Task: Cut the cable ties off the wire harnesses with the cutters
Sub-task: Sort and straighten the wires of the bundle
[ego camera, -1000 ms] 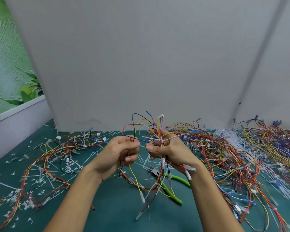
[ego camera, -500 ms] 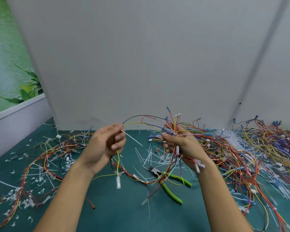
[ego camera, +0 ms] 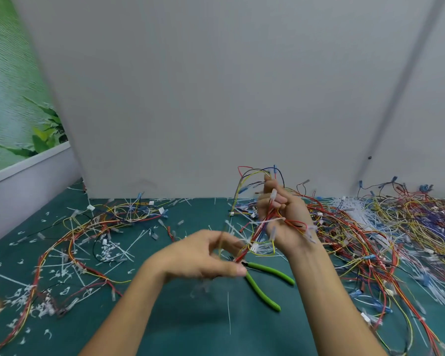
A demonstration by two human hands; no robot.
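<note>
Left hand (ego camera: 198,255) lowered, right hand (ego camera: 284,217) raised, gripping harness (ego camera: 265,222)

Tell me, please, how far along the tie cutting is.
Done: cut tie scraps litter the mat around loose harnesses on the left. In hand: the right hand grips one harness; the cutters lie unheld. Left: the big tangled pile at right, probably still to do.

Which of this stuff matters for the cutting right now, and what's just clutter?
In the job: held harness in right hand; left hand near its dangling end; green-handled cutters on the mat; harness pile at right.
Lying about: cut tie scraps; grey board; plant picture.
</note>
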